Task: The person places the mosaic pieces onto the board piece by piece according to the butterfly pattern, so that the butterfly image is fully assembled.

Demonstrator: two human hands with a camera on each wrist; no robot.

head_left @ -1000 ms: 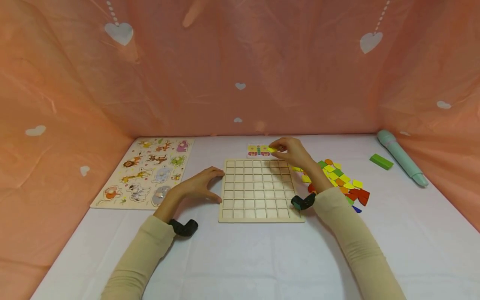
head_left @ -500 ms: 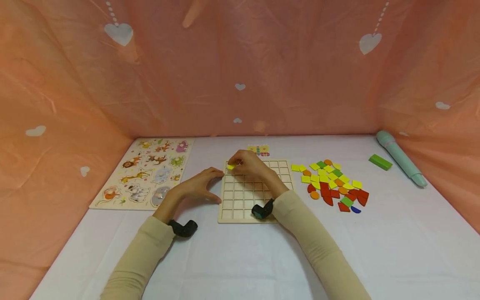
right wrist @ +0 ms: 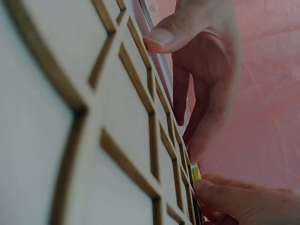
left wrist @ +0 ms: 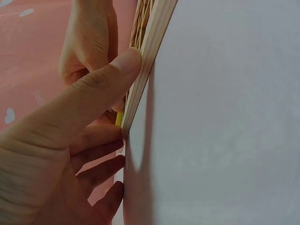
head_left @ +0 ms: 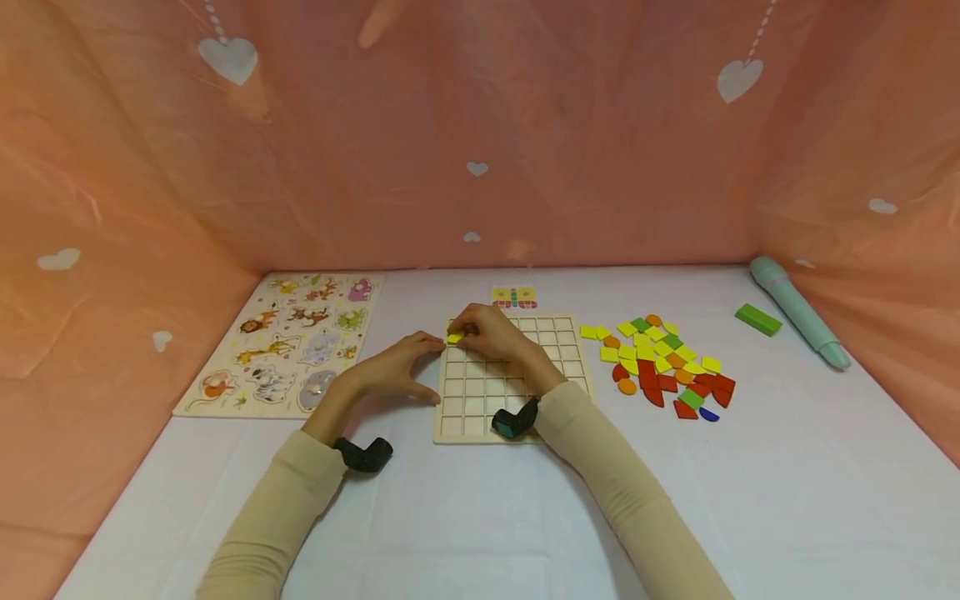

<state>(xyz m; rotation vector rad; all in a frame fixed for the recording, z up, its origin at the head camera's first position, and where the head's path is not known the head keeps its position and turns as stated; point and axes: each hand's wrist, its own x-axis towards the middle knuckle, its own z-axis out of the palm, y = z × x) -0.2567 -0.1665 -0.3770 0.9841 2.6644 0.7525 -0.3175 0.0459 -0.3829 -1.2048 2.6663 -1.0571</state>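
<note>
My right hand [head_left: 498, 335] pinches a yellow square tile [head_left: 453, 339] at the far left corner of a wooden grid board [head_left: 474, 406]. In the right wrist view the tile [right wrist: 196, 174] sits at the tip of the thumb, low against the board. Whether it lies flat in a square is hard to tell. My left hand [head_left: 388, 369] is spread along the board's left side. Seen from the left wrist, its thumb [left wrist: 127, 61] and fingertips touch the board's edge [left wrist: 149, 51] without curling round it. Just behind the board lies a small butterfly pattern card [head_left: 514, 297].
Loose yellow, red, green and orange tiles [head_left: 647, 342] lie right of the board, with a blue half-round one [head_left: 708, 414]. Farther right are a green block [head_left: 758, 320] and a mint microphone-shaped object [head_left: 798, 312]. An animal puzzle board [head_left: 262, 346] lies left. Pink curtains [head_left: 480, 125] surround the table.
From over the card, my right hand has carried the yellow tile left to the board's far left corner, then slightly farther left and down. My left hand has stayed at the board's edge.
</note>
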